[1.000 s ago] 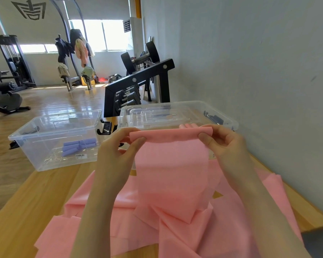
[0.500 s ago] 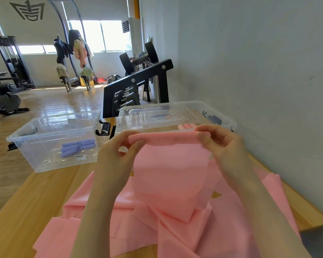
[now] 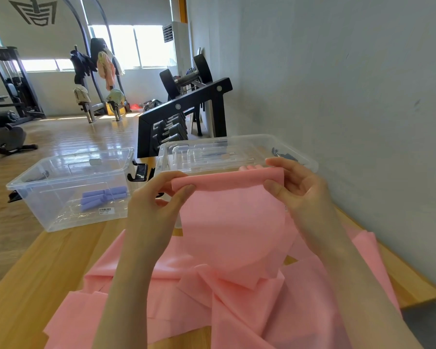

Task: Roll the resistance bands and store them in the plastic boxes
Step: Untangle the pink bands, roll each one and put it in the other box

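Both hands hold the top rolled edge of a pink resistance band (image 3: 233, 217), lifted above the table (image 3: 23, 293). The left hand (image 3: 159, 205) pinches the left end of the roll between thumb and fingers; the right hand (image 3: 297, 187) pinches the right end the same way. The band hangs down from the roll onto more pink band material lying in folds at 6 o'clock. At 12 o'clock, behind the roll, stands a clear plastic box (image 3: 302, 159). At 10 o'clock a second clear box (image 3: 30, 197) contains rolled purple bands (image 3: 103, 197).
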